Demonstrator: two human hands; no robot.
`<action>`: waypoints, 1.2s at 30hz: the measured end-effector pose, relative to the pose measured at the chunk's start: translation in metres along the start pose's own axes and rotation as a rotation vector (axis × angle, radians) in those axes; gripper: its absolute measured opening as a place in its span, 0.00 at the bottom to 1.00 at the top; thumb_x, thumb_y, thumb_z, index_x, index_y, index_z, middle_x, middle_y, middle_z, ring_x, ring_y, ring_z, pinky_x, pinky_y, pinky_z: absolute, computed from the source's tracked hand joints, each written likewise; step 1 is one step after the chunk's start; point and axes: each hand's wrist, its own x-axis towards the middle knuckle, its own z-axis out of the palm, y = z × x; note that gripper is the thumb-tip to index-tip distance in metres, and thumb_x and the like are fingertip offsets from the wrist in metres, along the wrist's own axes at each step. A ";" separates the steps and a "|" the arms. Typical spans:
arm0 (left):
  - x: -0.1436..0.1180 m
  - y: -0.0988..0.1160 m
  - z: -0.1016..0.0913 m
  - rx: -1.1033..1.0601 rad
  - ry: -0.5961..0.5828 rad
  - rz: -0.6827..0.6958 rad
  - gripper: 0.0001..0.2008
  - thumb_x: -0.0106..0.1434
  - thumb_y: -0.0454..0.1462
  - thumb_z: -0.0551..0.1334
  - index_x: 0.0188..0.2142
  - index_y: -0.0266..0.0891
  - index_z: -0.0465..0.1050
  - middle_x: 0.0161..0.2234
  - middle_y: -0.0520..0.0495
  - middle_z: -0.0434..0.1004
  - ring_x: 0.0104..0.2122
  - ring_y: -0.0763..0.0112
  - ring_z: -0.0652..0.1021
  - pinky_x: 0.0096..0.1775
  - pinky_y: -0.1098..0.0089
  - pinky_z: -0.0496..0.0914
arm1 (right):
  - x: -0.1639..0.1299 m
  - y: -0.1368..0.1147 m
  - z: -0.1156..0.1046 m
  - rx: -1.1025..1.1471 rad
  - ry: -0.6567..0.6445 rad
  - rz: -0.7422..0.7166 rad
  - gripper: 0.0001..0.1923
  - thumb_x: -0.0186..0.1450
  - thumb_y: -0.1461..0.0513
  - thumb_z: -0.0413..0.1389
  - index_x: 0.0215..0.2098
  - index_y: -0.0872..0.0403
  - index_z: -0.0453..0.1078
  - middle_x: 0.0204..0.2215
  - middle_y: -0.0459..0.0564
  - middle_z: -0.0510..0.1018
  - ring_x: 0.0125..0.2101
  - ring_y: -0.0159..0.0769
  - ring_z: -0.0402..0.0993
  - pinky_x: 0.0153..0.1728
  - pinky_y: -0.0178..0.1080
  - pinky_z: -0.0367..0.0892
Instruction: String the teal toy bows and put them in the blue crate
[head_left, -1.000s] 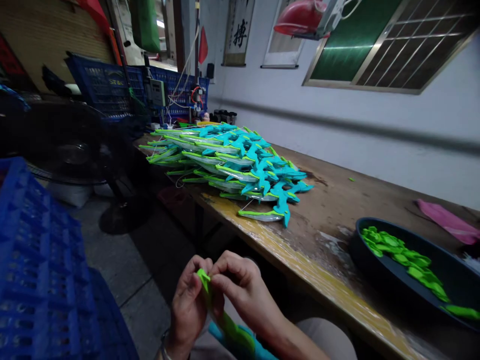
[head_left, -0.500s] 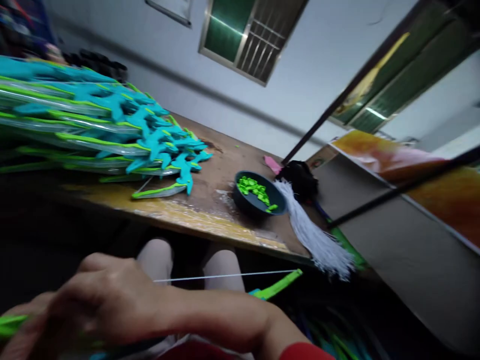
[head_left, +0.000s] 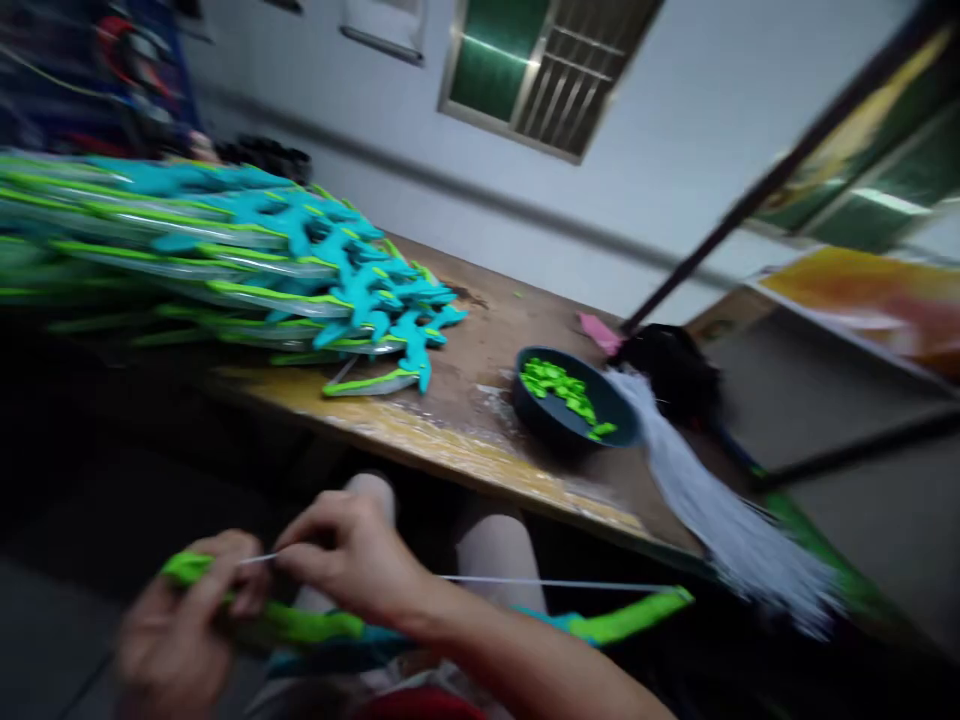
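Left hand [head_left: 176, 625] grips the green bow [head_left: 300, 625] near its tip, over the lap. Right hand [head_left: 352, 560] pinches the white string [head_left: 540, 583] at that tip. On the table [head_left: 480, 400]: a toy pile [head_left: 247, 260], a bowl [head_left: 574, 405], and a tassel [head_left: 720, 520].

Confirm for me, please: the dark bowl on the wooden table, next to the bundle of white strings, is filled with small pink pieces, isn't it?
Not quite. In the head view the dark bowl on the wooden table, next to the bundle of white strings, holds small bright green pieces, not pink ones.
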 end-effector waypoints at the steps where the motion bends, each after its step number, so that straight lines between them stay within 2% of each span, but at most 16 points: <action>1: -0.001 0.006 -0.009 0.009 0.008 0.008 0.18 0.60 0.46 0.68 0.22 0.40 0.67 0.19 0.54 0.62 0.18 0.74 0.64 0.21 0.73 0.61 | 0.002 0.001 0.002 0.065 0.048 0.063 0.06 0.59 0.69 0.63 0.27 0.54 0.76 0.24 0.41 0.75 0.28 0.30 0.73 0.30 0.29 0.66; 4: -0.007 0.014 -0.019 -0.045 -0.061 -0.012 0.17 0.65 0.44 0.66 0.24 0.39 0.68 0.20 0.54 0.63 0.19 0.76 0.64 0.23 0.74 0.61 | 0.009 -0.001 0.009 0.142 0.099 0.064 0.07 0.60 0.69 0.57 0.25 0.55 0.74 0.25 0.43 0.73 0.29 0.31 0.71 0.31 0.31 0.65; 8: -0.010 0.011 -0.016 -0.270 -0.195 0.043 0.14 0.64 0.47 0.66 0.31 0.39 0.70 0.26 0.54 0.64 0.22 0.77 0.66 0.25 0.74 0.60 | 0.012 -0.012 0.013 0.234 0.002 -0.027 0.09 0.66 0.62 0.55 0.28 0.54 0.69 0.27 0.45 0.73 0.29 0.33 0.71 0.33 0.33 0.66; 11: -0.012 0.013 -0.018 -0.476 -0.234 0.074 0.16 0.65 0.51 0.62 0.36 0.41 0.71 0.30 0.53 0.65 0.22 0.77 0.68 0.25 0.73 0.62 | 0.010 -0.019 0.013 0.180 -0.037 -0.074 0.10 0.68 0.59 0.54 0.29 0.54 0.69 0.27 0.45 0.73 0.30 0.33 0.70 0.33 0.34 0.65; 14: -0.011 0.015 -0.024 -0.608 -0.258 0.080 0.16 0.68 0.50 0.60 0.35 0.41 0.70 0.29 0.53 0.65 0.19 0.78 0.68 0.22 0.74 0.60 | 0.011 -0.022 0.015 0.081 -0.028 -0.151 0.10 0.69 0.61 0.53 0.31 0.54 0.71 0.28 0.45 0.72 0.30 0.32 0.69 0.33 0.33 0.63; 19: -0.004 0.018 -0.035 -0.738 -0.325 0.071 0.16 0.65 0.50 0.64 0.31 0.40 0.70 0.27 0.54 0.65 0.19 0.77 0.68 0.21 0.75 0.61 | 0.009 -0.034 0.022 0.015 -0.035 -0.337 0.10 0.69 0.65 0.52 0.30 0.54 0.71 0.26 0.44 0.70 0.28 0.30 0.67 0.31 0.32 0.62; 24: -0.001 0.024 -0.041 -0.815 -0.413 0.088 0.18 0.59 0.52 0.68 0.29 0.41 0.71 0.23 0.56 0.56 0.19 0.75 0.62 0.23 0.75 0.65 | 0.003 -0.046 0.027 -0.002 -0.193 -0.468 0.09 0.72 0.65 0.48 0.36 0.54 0.68 0.31 0.47 0.69 0.30 0.31 0.68 0.31 0.34 0.64; 26: 0.000 0.026 -0.042 -0.816 -0.412 0.076 0.19 0.56 0.51 0.71 0.26 0.41 0.69 0.22 0.57 0.52 0.19 0.76 0.59 0.24 0.75 0.65 | 0.001 -0.047 0.029 -0.046 -0.229 -0.511 0.08 0.72 0.66 0.46 0.37 0.54 0.66 0.32 0.48 0.68 0.31 0.33 0.66 0.32 0.36 0.64; 29: 0.000 0.029 -0.041 -0.830 -0.386 0.052 0.19 0.54 0.50 0.72 0.24 0.41 0.68 0.21 0.57 0.52 0.20 0.75 0.58 0.23 0.75 0.64 | -0.001 -0.045 0.032 -0.077 -0.237 -0.543 0.06 0.72 0.67 0.45 0.39 0.53 0.63 0.33 0.48 0.67 0.31 0.34 0.64 0.31 0.36 0.63; 32: 0.001 0.031 -0.039 -0.842 -0.456 0.032 0.20 0.54 0.50 0.72 0.23 0.42 0.65 0.21 0.57 0.54 0.19 0.75 0.60 0.19 0.75 0.63 | -0.003 -0.042 0.034 -0.095 -0.223 -0.562 0.05 0.72 0.67 0.45 0.40 0.52 0.60 0.33 0.47 0.66 0.31 0.33 0.64 0.31 0.36 0.63; 36: 0.002 0.032 -0.037 -0.809 -0.449 -0.001 0.30 0.48 0.51 0.76 0.19 0.41 0.54 0.19 0.57 0.55 0.20 0.75 0.62 0.26 0.74 0.68 | -0.006 -0.040 0.035 -0.152 -0.205 -0.545 0.05 0.73 0.66 0.45 0.41 0.50 0.59 0.33 0.46 0.66 0.32 0.34 0.65 0.32 0.38 0.64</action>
